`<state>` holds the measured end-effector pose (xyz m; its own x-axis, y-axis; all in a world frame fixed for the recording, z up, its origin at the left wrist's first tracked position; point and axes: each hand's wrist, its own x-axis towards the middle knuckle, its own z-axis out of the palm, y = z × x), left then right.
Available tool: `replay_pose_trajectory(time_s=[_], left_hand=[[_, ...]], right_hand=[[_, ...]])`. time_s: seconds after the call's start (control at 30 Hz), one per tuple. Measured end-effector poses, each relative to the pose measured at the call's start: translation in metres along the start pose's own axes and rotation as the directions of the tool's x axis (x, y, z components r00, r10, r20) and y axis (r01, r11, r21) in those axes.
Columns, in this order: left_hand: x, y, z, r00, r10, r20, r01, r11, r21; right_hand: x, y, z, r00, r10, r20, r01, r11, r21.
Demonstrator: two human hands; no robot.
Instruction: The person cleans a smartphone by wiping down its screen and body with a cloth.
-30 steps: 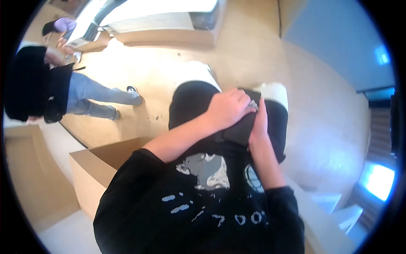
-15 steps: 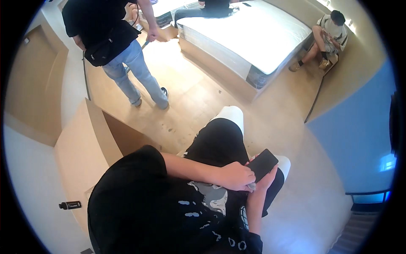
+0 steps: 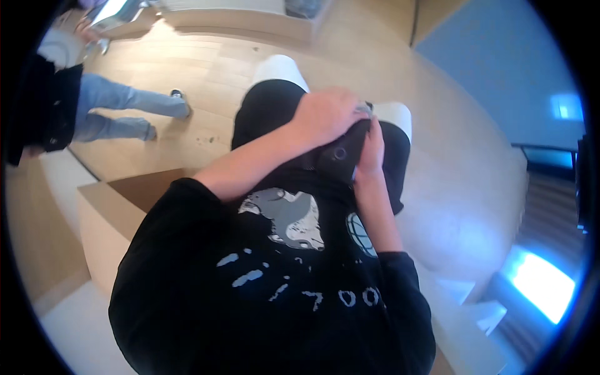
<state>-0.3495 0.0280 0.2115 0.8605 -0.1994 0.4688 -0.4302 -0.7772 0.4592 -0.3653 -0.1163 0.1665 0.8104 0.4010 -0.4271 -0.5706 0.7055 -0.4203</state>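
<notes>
Dark phone [image 3: 347, 150] pointing outward, long axis leaning right, left hand [image 3: 326, 115] closed on small grey wad [image 3: 364, 110] at far end, right hand [image 3: 373, 153] gripping its side

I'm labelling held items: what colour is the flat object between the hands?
The flat object is near-black; the head view shows it best.

Phone [image 3: 340, 159] over the lap [image 3: 265, 115] (another person [image 3: 103, 97] to the left).

Pale, letter-like marks [image 3: 311, 294] cross the lower front of the black shirt [image 3: 275, 337], below a grey-and-white print [image 3: 290, 215]; broken and bent by the lens, they form no clearly readable word.
</notes>
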Motion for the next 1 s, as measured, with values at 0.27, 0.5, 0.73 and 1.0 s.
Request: replay_pose_trajectory(time_s=[0.27, 0.5, 0.73, 1.0], left_hand=[[-0.068, 0.03, -0.005, 0.936, 0.305, 0.175, -0.27, 0.942, -0.198], [-0.058, 0.019, -0.007, 0.94, 0.337, 0.06, -0.332, 0.939, -0.087], [-0.022, -0.004, -0.005, 0.979, 0.196, -0.058, -0.187, 0.974, 0.125], [-0.054, 0.024, -0.004, 0.945, 0.287, 0.158, -0.281, 0.958, -0.06]], right_hand=[[-0.014, -0.004, -0.012, 0.983, -0.015, 0.183, 0.012, 1.0, 0.019], [-0.013, -0.004, 0.006, 0.997, -0.047, 0.055, 0.054, 0.99, -0.131], [-0.015, -0.001, 0.011, 0.999, 0.03, -0.02, -0.03, 1.0, 0.006], [-0.021, -0.003, -0.001, 0.988, 0.008, -0.155, -0.017, 0.999, -0.052]])
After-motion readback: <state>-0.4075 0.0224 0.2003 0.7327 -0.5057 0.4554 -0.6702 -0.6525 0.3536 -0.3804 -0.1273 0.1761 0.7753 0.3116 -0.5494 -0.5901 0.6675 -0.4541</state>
